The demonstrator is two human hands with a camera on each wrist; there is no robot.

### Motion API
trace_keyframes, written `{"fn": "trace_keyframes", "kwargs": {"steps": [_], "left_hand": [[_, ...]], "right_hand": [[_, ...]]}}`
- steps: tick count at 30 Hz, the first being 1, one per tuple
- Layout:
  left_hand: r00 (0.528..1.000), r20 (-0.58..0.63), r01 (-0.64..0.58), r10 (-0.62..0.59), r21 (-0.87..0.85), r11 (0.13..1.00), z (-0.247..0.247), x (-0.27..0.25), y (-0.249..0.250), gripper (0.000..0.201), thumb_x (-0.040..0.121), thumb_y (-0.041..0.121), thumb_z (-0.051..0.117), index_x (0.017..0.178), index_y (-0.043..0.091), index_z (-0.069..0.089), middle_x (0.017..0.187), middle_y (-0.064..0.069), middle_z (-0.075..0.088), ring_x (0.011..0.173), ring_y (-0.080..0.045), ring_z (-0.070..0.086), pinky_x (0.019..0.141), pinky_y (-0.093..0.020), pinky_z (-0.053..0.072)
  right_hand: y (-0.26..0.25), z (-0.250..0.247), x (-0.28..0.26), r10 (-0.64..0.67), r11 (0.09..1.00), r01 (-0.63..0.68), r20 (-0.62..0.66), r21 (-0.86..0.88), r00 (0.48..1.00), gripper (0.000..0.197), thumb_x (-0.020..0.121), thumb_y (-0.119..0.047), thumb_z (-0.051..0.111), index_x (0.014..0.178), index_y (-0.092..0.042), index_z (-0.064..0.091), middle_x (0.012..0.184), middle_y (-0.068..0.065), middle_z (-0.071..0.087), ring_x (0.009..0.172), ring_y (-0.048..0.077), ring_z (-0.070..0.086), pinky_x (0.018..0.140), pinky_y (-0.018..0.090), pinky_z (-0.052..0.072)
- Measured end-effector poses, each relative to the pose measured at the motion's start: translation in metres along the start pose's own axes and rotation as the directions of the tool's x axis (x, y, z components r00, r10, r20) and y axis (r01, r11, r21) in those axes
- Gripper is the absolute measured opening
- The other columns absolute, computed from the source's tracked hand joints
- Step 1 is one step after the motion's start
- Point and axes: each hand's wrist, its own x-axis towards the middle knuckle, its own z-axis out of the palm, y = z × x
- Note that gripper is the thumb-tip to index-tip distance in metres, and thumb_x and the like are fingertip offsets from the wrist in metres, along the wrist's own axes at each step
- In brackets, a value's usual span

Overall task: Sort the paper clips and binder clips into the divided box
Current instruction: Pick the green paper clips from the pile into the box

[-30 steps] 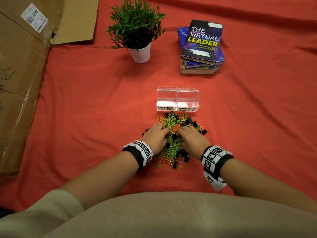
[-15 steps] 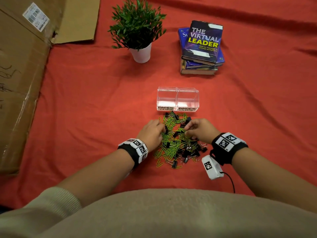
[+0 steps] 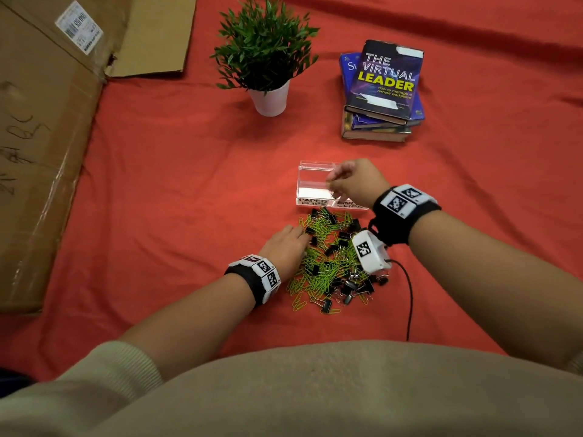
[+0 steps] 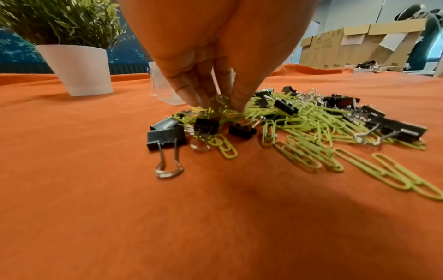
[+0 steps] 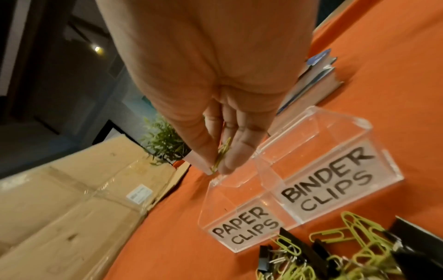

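Observation:
A mixed pile of green paper clips (image 3: pixel 328 263) and black binder clips (image 3: pixel 356 287) lies on the red cloth. Behind it stands a clear divided box (image 3: pixel 312 184), its left half labelled PAPER CLIPS (image 5: pixel 246 225) and its right half BINDER CLIPS (image 5: pixel 328 180). My right hand (image 3: pixel 334 184) hovers over the box and pinches green paper clips (image 5: pixel 221 155) above the left compartment. My left hand (image 3: pixel 299 236) reaches into the pile's left side, and its fingertips (image 4: pixel 237 104) pinch a few green paper clips (image 4: pixel 219 106) there.
A potted plant (image 3: pixel 268 61) in a white pot stands at the back, and a stack of books (image 3: pixel 381 93) sits to its right. Flattened cardboard (image 3: pixel 41 137) covers the left side. A black cable (image 3: pixel 410 298) runs from my right wrist across the cloth.
My right hand has lifted out of the pile and moved forward over the box with paper clips pinched in it. My left hand has stayed at the pile's left side.

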Motion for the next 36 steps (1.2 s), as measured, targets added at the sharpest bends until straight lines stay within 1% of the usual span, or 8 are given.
{"fn": "trace_keyframes", "kwargs": {"steps": [2, 6, 11, 15, 20, 25, 29, 36], "left_hand": [[1.0, -0.008, 0.007, -0.007, -0.033, 0.999, -0.002, -0.001, -0.001, 0.019, 0.095, 0.019, 0.049, 0.11, 0.012, 0.055, 0.115, -0.005, 0.057, 0.106, -0.023, 0.047, 0.09, -0.032, 0.036], [0.989, -0.006, 0.141, -0.148, -0.257, 0.956, -0.01, -0.003, -0.001, 0.017, 0.095, 0.022, 0.05, 0.109, 0.015, 0.056, 0.11, -0.005, 0.062, 0.102, -0.023, 0.053, 0.094, -0.036, 0.043], [0.956, 0.043, 0.27, -0.29, -0.518, 0.812, -0.022, 0.001, 0.0, 0.015, 0.095, 0.021, 0.053, 0.107, 0.013, 0.056, 0.099, -0.008, 0.065, 0.089, -0.025, 0.06, 0.076, -0.032, 0.047], [0.942, 0.028, 0.266, -0.334, -0.666, 0.697, -0.038, 0.009, 0.0, 0.011, 0.094, 0.019, 0.054, 0.104, 0.016, 0.057, 0.086, -0.001, 0.063, 0.074, -0.02, 0.058, 0.071, -0.034, 0.05], [0.933, 0.04, 0.249, -0.356, -0.789, 0.562, -0.073, 0.033, 0.004, 0.006, 0.095, 0.014, 0.053, 0.1, 0.016, 0.055, 0.083, 0.002, 0.06, 0.071, -0.021, 0.06, 0.074, -0.043, 0.056], [0.922, -0.098, 0.201, -0.374, -0.705, 0.68, -0.095, 0.071, -0.002, 0.011, 0.094, 0.016, 0.055, 0.103, 0.01, 0.058, 0.093, -0.005, 0.064, 0.085, -0.023, 0.064, 0.079, -0.037, 0.055], [0.919, -0.102, 0.264, -0.382, -0.56, 0.785, -0.091, 0.093, -0.009, 0.016, 0.094, 0.018, 0.054, 0.108, 0.011, 0.059, 0.1, -0.008, 0.066, 0.086, -0.022, 0.063, 0.074, -0.031, 0.051], [0.957, -0.106, 0.193, -0.269, -0.459, 0.867, -0.079, 0.086, -0.006, 0.022, 0.091, 0.009, 0.056, 0.112, 0.011, 0.061, 0.112, -0.006, 0.064, 0.102, -0.019, 0.06, 0.087, -0.026, 0.047]], "right_hand": [[-0.004, 0.008, 0.013, -0.03, 0.993, 0.024, -0.051, -0.112, 0.998, 0.013, 0.084, -0.001, 0.062, 0.078, -0.012, 0.061, 0.071, 0.004, 0.063, 0.064, 0.018, 0.061, 0.059, 0.029, 0.052], [-0.004, 0.018, 0.011, -0.154, 0.906, 0.111, -0.075, -0.408, 0.985, 0.016, 0.088, -0.01, 0.058, 0.102, -0.009, 0.066, 0.096, 0.001, 0.063, 0.083, 0.017, 0.061, 0.073, 0.025, 0.05], [0.02, 0.036, -0.017, -0.228, 0.82, 0.219, 0.048, -0.529, 0.972, 0.02, 0.091, -0.007, 0.05, 0.104, -0.01, 0.066, 0.104, 0.001, 0.064, 0.084, 0.015, 0.059, 0.074, 0.02, 0.048], [0.054, 0.056, -0.025, -0.137, 0.709, 0.241, 0.206, -0.663, 0.969, 0.027, 0.086, -0.006, 0.057, 0.113, -0.008, 0.06, 0.125, 0.01, 0.05, 0.102, 0.022, 0.058, 0.09, 0.03, 0.053], [0.069, 0.068, -0.026, -0.185, 0.659, 0.264, 0.188, -0.705, 0.965, 0.02, 0.086, -0.002, 0.053, 0.106, -0.002, 0.057, 0.119, 0.016, 0.047, 0.105, 0.032, 0.051, 0.084, 0.043, 0.05], [0.071, 0.059, -0.036, -0.148, 0.769, 0.208, 0.149, -0.604, 0.978, 0.013, 0.09, -0.009, 0.054, 0.101, -0.004, 0.059, 0.108, 0.01, 0.053, 0.095, 0.027, 0.055, 0.082, 0.038, 0.049], [0.062, 0.043, -0.045, -0.029, 0.926, 0.045, 0.048, -0.374, 0.998, 0.005, 0.088, -0.016, 0.063, 0.091, -0.013, 0.062, 0.091, 0.003, 0.064, 0.071, 0.015, 0.058, 0.065, 0.03, 0.052], [0.028, 0.009, -0.04, -0.029, 0.994, 0.032, 0.023, -0.103, 0.999, 0.011, 0.085, -0.015, 0.067, 0.09, -0.007, 0.062, 0.08, 0.008, 0.066, 0.057, 0.011, 0.052, 0.05, 0.02, 0.044]]}}
